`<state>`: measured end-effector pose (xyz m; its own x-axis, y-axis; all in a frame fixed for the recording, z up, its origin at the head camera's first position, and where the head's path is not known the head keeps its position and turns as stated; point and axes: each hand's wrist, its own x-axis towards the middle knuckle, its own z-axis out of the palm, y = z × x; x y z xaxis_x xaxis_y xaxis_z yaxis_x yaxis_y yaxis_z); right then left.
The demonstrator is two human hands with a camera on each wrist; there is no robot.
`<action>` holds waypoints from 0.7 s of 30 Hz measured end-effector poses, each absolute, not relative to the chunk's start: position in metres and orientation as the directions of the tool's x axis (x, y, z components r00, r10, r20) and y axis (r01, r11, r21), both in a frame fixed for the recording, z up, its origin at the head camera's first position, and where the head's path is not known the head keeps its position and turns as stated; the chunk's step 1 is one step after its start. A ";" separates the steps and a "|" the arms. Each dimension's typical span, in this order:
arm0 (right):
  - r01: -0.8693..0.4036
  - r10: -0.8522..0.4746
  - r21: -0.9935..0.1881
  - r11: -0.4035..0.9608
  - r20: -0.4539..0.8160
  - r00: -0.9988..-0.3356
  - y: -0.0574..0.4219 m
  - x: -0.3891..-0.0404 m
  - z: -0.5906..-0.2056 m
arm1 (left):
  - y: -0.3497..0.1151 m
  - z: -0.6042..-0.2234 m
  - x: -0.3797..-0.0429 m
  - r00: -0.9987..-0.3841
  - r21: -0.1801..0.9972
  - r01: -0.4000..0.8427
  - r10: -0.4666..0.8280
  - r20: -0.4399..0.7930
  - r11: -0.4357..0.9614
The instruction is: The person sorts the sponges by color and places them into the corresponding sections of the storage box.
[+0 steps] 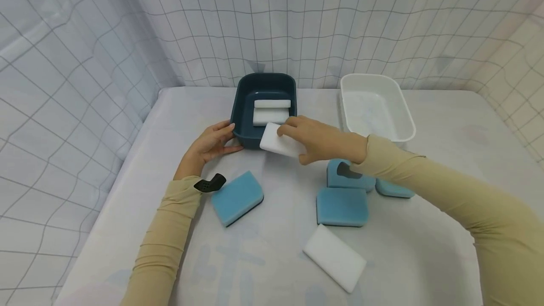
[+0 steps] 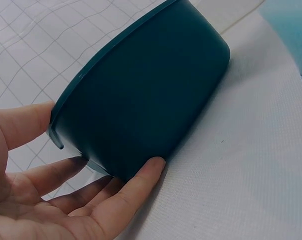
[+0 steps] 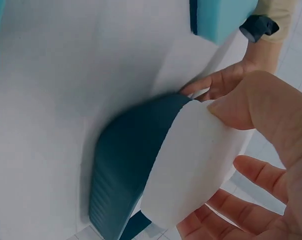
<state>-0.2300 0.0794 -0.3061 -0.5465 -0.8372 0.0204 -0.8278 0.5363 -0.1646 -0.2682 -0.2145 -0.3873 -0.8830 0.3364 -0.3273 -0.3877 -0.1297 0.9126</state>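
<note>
My right hand (image 1: 319, 139) pinches a white sponge (image 1: 274, 140) over the front edge of a dark teal bin (image 1: 240, 124). In the right wrist view, the thumb (image 3: 230, 110) lies on one side of the held sponge and the fingers on the other. My left hand (image 1: 211, 144) touches the bin's front left corner, fingers fairly straight. Its thumb (image 2: 28, 122) meets the rim and its other fingertips reach the wall lower down, as the left wrist view shows. Two white sponges (image 1: 270, 117) lie inside the bin.
A white bin (image 1: 376, 105) stands at the back right. Blue sponges with dark undersides lie about: one (image 1: 238, 197) near my left forearm, several (image 1: 342, 207) below my right forearm. Another white sponge (image 1: 335, 257) lies at the front. Grid-patterned curtains (image 1: 272, 27) surround the table.
</note>
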 end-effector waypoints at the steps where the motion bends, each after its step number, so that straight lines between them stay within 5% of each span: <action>1: -0.827 -0.836 -0.165 0.538 0.023 -0.548 0.079 -0.234 -0.306 | -0.214 -0.388 -0.268 -0.882 0.912 -0.389 0.338 -0.328 -0.129; 21: -0.779 -0.799 -0.223 0.586 0.001 -0.601 0.067 -0.289 -0.302 | -0.215 -0.390 -0.270 -0.885 0.918 -0.377 0.341 -0.317 -0.123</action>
<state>-0.2890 0.0668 -0.3024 -0.6014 -0.7989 0.0007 -0.7789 0.5862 -0.2228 -0.2703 -0.2155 -0.3904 -0.8847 0.3414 -0.3174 -0.3768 -0.1228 0.9181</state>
